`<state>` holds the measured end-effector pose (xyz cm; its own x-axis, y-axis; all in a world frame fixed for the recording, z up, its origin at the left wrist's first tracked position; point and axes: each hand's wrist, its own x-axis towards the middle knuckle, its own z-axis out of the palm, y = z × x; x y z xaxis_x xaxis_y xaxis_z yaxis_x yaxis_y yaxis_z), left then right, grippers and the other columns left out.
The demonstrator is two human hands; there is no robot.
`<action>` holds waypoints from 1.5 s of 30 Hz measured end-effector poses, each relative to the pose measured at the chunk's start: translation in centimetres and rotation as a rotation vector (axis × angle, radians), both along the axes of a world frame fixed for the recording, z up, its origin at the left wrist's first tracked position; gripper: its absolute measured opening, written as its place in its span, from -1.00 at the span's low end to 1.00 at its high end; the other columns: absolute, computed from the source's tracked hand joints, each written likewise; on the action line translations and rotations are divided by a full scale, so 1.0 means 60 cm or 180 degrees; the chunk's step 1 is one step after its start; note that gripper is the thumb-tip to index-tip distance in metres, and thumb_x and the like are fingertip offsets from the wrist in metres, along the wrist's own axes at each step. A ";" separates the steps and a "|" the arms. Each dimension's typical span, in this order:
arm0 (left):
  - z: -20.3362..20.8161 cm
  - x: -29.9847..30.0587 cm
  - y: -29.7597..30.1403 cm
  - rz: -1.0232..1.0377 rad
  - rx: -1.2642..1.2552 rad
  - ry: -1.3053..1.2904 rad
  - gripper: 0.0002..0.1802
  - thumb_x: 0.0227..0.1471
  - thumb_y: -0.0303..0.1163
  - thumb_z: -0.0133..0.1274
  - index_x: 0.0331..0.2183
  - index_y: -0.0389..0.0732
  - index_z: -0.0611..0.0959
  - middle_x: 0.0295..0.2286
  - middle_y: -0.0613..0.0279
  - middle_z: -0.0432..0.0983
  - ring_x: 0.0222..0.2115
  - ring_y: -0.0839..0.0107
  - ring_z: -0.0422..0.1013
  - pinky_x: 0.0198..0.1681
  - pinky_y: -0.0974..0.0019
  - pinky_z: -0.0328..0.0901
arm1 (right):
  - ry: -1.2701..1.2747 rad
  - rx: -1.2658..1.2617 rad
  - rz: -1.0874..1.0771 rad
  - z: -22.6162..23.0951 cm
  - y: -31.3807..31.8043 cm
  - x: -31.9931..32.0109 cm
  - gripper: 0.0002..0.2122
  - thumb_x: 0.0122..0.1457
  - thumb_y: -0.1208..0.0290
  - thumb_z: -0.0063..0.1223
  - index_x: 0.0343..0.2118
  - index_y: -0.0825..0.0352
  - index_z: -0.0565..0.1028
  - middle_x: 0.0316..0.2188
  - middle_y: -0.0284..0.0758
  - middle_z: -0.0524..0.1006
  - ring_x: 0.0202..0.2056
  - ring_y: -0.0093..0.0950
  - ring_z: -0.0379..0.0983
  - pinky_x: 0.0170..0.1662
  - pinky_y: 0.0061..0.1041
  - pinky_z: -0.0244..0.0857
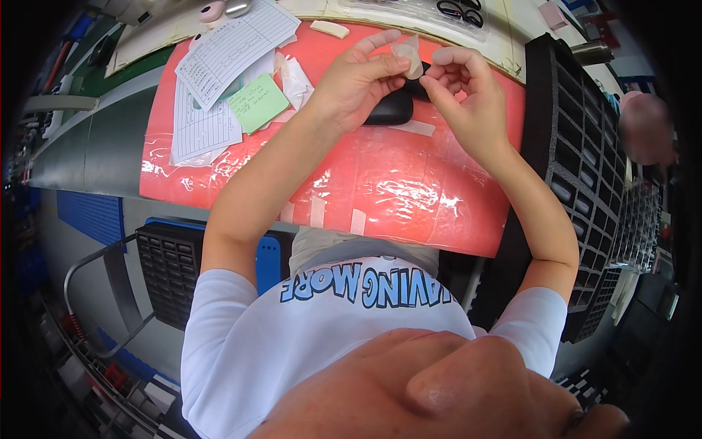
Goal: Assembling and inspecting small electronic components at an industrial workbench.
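My left hand [358, 77] and my right hand [468, 91] meet above the far part of a red, plastic-covered work mat [380, 190]. Both pinch a small piece of clear film or tape [408, 57] between thumbs and fingertips. Just beneath the hands lies a black rounded part [389, 111], shaped like a computer mouse shell, partly hidden by my fingers. A strip of clear tape [413, 128] sticks to the mat beside it.
Printed paper forms [227, 47] and a green sticky note [258, 102] lie at the mat's far left. A black compartment tray [578, 154] holding dark parts stands at the right; another black tray [172, 271] sits lower left. Scissors [459, 10] lie beyond the mat.
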<state>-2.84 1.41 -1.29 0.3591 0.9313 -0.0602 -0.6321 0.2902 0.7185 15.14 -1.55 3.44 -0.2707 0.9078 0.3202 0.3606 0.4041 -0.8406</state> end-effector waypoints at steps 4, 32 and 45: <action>0.008 0.000 -0.008 -0.0358 -0.0255 -0.0233 -0.38 0.01 -0.50 0.12 0.10 -0.27 0.26 -0.27 0.16 0.50 -0.23 0.43 0.41 -0.14 0.36 0.31 | -0.0049 0.0270 0.0056 -0.002 0.000 -0.002 -0.72 0.05 0.62 0.14 -0.16 0.37 0.38 -0.37 -0.37 0.48 -0.37 -0.67 0.41 -0.35 -0.72 0.26; -0.003 0.007 -0.007 0.0386 0.0718 0.0847 -0.40 -0.05 -0.61 0.09 0.05 -0.39 0.27 -0.38 0.17 0.50 -0.34 0.48 0.45 -0.23 0.45 0.34 | 0.0105 -0.0747 0.0328 -0.011 0.011 0.004 -0.57 0.06 0.58 0.15 -0.01 0.37 0.26 -0.26 -0.37 0.41 -0.29 -0.68 0.33 -0.26 -0.71 0.26; 0.037 0.013 -0.027 0.0467 0.1257 0.1873 -0.40 -0.03 -0.56 0.13 0.05 -0.32 0.29 -0.42 0.21 0.49 -0.40 0.55 0.44 -0.32 0.49 0.35 | 0.0681 -0.0820 0.0404 -0.011 0.025 0.011 -0.46 0.11 0.58 0.10 0.14 0.35 0.16 -0.20 -0.33 0.41 -0.25 -0.63 0.37 -0.29 -0.69 0.26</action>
